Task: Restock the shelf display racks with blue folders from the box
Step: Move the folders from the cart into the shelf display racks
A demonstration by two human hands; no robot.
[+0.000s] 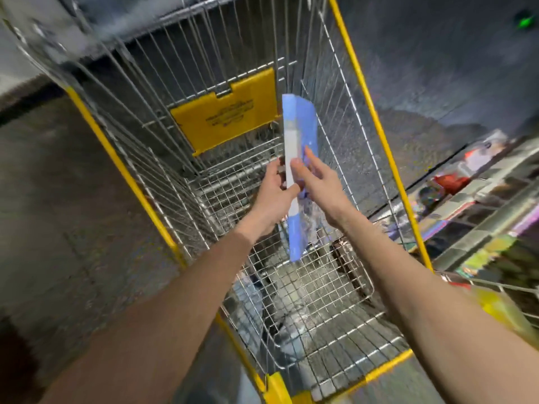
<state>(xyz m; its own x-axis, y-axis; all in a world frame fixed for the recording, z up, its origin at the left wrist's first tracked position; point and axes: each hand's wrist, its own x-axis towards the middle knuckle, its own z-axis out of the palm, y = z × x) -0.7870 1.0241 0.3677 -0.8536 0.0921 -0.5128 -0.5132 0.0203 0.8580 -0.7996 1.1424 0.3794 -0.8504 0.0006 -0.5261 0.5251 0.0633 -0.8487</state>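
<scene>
Holding a blue folder upright between them, both hands reach out over the wire basket of a shopping cart with yellow rails. The folder is pale blue, turned spine-on to the camera, with a long white label strip running down the spine. Its lower cover looks glossy and crinkled, perhaps under clear film, though blur makes this unsure. The left hand grips the spine from the left, fingers curled behind it and thumb in front. The right hand pinches the right edge, thumb on the white strip and fingers laid along the blue cover. A yellow flap hangs at the cart's far end, and stocked shelves stand to the right.
</scene>
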